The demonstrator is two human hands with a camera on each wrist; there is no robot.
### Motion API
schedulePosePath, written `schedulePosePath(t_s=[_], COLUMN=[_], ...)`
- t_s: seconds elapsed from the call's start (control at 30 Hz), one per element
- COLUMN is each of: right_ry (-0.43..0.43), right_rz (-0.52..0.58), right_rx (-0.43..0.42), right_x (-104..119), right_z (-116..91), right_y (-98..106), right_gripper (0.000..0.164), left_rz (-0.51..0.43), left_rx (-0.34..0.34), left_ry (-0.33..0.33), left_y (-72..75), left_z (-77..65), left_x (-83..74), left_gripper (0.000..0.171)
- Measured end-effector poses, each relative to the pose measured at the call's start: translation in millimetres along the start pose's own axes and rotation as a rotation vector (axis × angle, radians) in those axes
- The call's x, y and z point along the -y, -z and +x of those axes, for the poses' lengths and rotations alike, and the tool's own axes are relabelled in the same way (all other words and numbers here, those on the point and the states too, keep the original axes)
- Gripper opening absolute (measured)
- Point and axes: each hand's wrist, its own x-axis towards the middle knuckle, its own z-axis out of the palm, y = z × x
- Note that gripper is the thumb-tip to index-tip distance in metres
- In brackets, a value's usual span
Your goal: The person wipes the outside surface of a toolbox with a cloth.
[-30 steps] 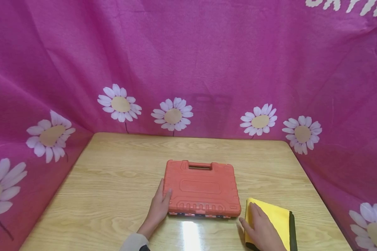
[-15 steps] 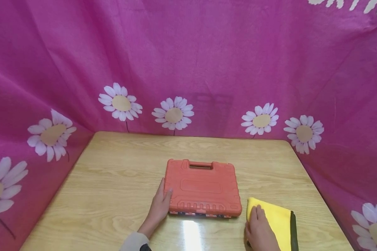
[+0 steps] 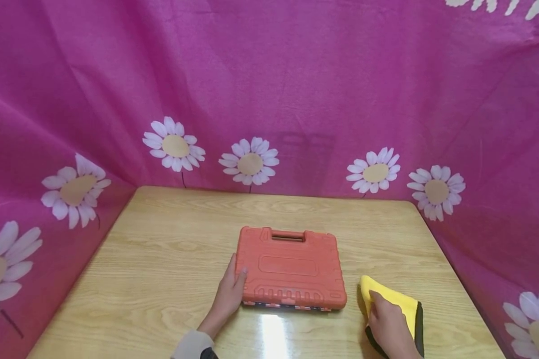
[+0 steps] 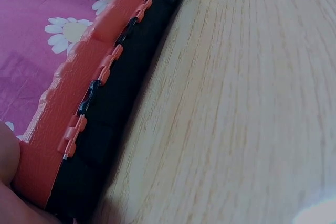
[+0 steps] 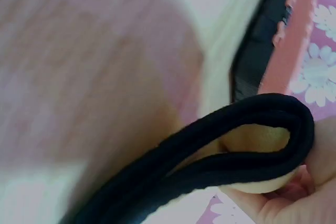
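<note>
A red plastic tool case (image 3: 292,269) lies closed on the wooden table, its handle pointing away from me. My left hand (image 3: 228,294) grips the case's left edge, thumb on the lid and fingers along the side. In the left wrist view the hinged side shows red hinges (image 4: 110,64) above a black base (image 4: 113,103). To the right of the case, my right hand (image 3: 388,324) pinches a folded yellow cloth (image 3: 404,304) with dark edging. The right wrist view shows that dark edging (image 5: 220,119) bent into a loop, with fingers (image 5: 315,203) around the fold.
The wooden table (image 3: 179,239) is bordered at the back and both sides by a magenta curtain (image 3: 296,85) printed with white daisies. A bright light reflection (image 3: 273,334) falls on the tabletop in front of the case.
My right hand has gone from lying flat on the cloth to pinching it, and its left edge has lifted and shifted right. My left hand and the case stay put.
</note>
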Motion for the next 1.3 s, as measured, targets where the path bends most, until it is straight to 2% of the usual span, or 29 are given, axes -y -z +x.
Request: schedulePosePath(t_s=[0.1,0.2,0.3,0.37,0.53,0.67,0.93,1.2,1.3], right_ry=[0.017,0.105,0.167,0.163,0.126,0.133,0.314,0.298,0.321], right_rz=[0.031,0.079,0.134,0.187,0.301,0.348,0.355,0.398,0.401], right_rx=[-0.090,-0.259,-0.387,-0.414,-0.388,-0.341,-0.369,-0.195,-0.155], right_x=[4,10,19,27,52,74,108,143,157], right_z=[3,6,10,14,22,29,42,51,55], right_y=[6,9,10,11,9,3,-19,-41,-48], right_gripper=[0.032,0.029,0.028,0.029,0.030,0.031,0.030,0.031,0.031], left_rz=[-0.002,-0.007,-0.008,-0.008,-0.014,-0.015,-0.019,-0.025,-0.027], left_rx=[0.003,0.008,0.008,0.006,0.002,0.001,-0.007,-0.006,-0.004], left_ry=[0.005,0.005,0.008,0.008,0.002,0.002,0.004,0.001,0.004], left_y=[0.4,0.3,0.0,-0.3,-0.5,0.0,0.7,-0.3,0.1], left_z=[0.2,0.3,-0.1,-0.2,0.1,-0.1,-0.5,-0.1,-0.5], left_x=[-1.2,-2.2,-2.8,-2.5,-1.1,-1.0,0.1,-0.2,-0.8], left_gripper=[0.061,0.061,0.061,0.060,0.060,0.060,0.060,0.060,0.060])
